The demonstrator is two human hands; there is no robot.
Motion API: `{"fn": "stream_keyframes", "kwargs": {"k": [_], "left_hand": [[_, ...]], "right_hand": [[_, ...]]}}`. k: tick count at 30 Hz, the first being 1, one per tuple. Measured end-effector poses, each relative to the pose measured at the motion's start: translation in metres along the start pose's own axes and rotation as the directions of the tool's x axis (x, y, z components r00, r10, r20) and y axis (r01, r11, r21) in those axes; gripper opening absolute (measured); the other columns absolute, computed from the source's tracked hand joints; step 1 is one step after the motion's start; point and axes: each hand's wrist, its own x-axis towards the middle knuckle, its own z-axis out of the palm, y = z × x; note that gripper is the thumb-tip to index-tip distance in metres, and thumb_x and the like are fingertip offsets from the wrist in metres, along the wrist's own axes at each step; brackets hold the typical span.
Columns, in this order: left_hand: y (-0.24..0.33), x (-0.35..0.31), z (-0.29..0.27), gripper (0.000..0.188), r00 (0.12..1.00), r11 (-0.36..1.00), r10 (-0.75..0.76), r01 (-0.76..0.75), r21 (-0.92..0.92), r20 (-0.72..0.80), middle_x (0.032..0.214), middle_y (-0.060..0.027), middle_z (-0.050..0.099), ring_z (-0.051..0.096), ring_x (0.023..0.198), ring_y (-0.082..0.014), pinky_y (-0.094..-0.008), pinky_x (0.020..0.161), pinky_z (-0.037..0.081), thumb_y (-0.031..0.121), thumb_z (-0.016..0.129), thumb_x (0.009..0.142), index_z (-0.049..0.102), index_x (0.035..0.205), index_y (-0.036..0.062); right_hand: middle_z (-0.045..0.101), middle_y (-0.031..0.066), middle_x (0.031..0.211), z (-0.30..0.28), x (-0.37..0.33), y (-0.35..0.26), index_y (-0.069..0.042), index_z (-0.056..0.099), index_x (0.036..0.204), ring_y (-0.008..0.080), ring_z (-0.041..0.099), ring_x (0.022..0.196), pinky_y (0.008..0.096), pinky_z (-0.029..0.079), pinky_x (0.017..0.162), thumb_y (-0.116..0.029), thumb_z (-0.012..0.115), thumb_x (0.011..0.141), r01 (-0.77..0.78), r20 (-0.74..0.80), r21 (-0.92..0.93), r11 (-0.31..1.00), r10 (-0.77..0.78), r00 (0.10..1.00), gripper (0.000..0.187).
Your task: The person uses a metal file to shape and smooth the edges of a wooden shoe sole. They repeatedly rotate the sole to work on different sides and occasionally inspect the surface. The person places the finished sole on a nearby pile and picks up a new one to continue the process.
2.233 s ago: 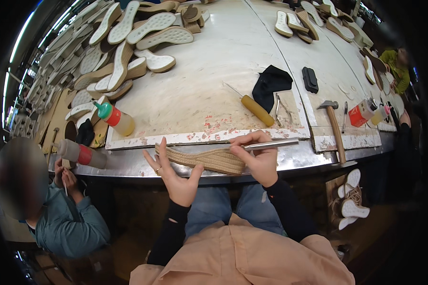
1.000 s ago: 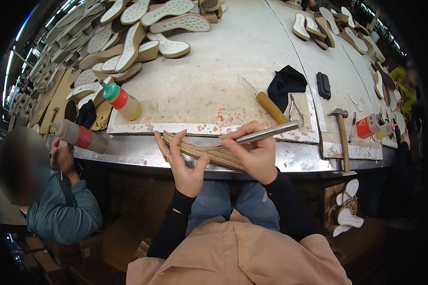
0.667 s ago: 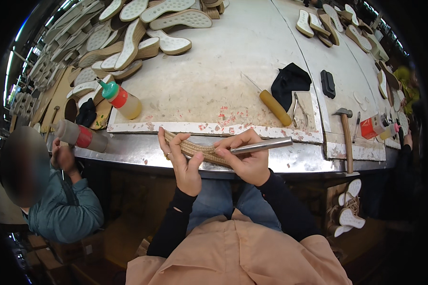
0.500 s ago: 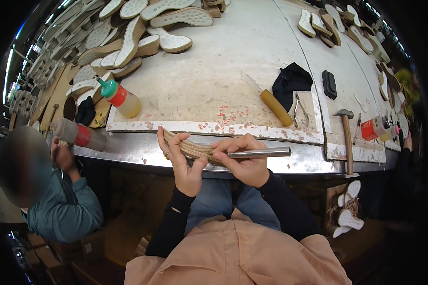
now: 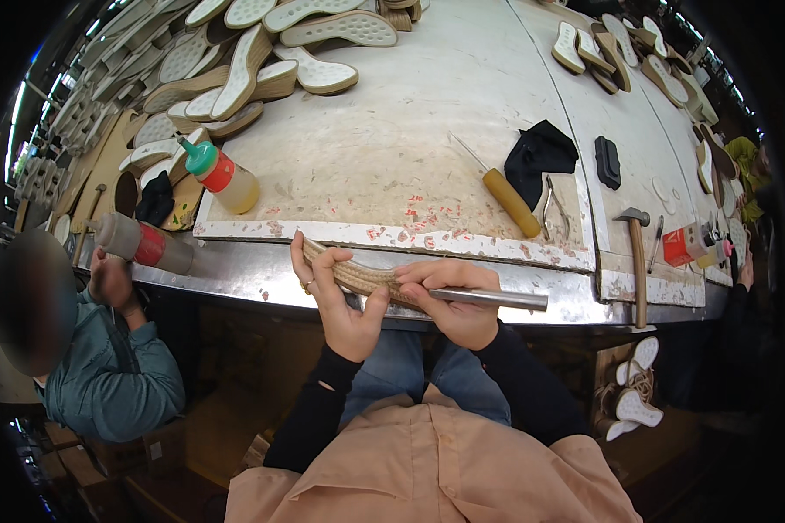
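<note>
At the bench's metal edge (image 5: pixel 244 272), braided tan wedge sole (image 5: pixel 354 276) is between the person's two hands, in front of the lap; I can't tell if it touches the metal. Left hand (image 5: pixel 347 324): fingers wrapped over the sole's left end, thumb on the near side. Right hand (image 5: pixel 460 312): fingers closed round a metal rod (image 5: pixel 510 300), fingertips against the sole's right part; rod sticks out to the right. Beyond, on the board: awl (image 5: pixel 509 201) with yellow handle beside black cloth (image 5: pixel 539 159), pliers next to it. Hammer (image 5: pixel 638 270) further right. Green-capped bottle (image 5: pixel 233 185) on the left, tilted.
</note>
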Motion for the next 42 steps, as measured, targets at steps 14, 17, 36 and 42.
{"fn": "stream_keyframes", "kwargs": {"k": [14,17,36,42], "left_hand": [[0.000,0.002,-0.002,0.054,1.000,0.998,-0.016,0.017,-0.062,0.014,0.153,-0.0286,0.006,0.027,0.133,-0.0362,-0.0450,0.108,0.024,0.018,0.070,0.071,0.046,0.119,0.0084],[0.001,0.002,-0.001,0.054,1.000,1.000,-0.003,0.003,-0.027,0.004,0.152,-0.0287,0.007,0.026,0.133,-0.0375,-0.0454,0.108,0.025,0.016,0.070,0.069,0.046,0.118,0.0092],[-0.001,0.003,-0.002,0.047,0.998,0.991,-0.062,0.063,-0.114,0.015,0.152,-0.0278,0.010,0.025,0.135,-0.0350,-0.0436,0.108,0.024,0.017,0.069,0.071,0.048,0.113,0.0076],[0.001,0.005,0.000,0.044,0.996,0.989,-0.092,0.092,-0.113,0.000,0.151,-0.0282,0.011,0.024,0.136,-0.0354,-0.0437,0.108,0.024,0.015,0.067,0.071,0.048,0.110,0.0077]], "right_hand": [[0.070,0.0174,0.083,-0.004,0.003,0.002,-0.001,0.054,0.085,0.0301,0.071,0.089,0.0377,0.058,0.077,0.006,0.075,0.078,0.050,0.148,-0.118,0.992,-0.032,0.988,0.023],[0.070,0.0164,0.082,0.001,0.002,0.001,0.001,0.055,0.089,0.0248,0.071,0.086,0.0341,0.057,0.075,0.005,0.075,0.079,-0.030,0.077,-0.094,0.995,0.037,0.996,0.022],[0.068,0.0109,0.081,0.012,-0.001,0.005,-0.001,0.048,0.095,0.0121,0.067,0.078,0.0245,0.054,0.069,0.002,0.073,0.081,-0.266,-0.093,0.099,0.959,0.275,0.957,0.029],[0.067,0.0091,0.081,0.017,0.000,0.003,-0.001,0.049,0.093,0.0101,0.064,0.074,0.0229,0.052,0.066,0.000,0.075,0.081,-0.299,-0.149,0.047,0.953,0.303,0.941,0.028]]}}
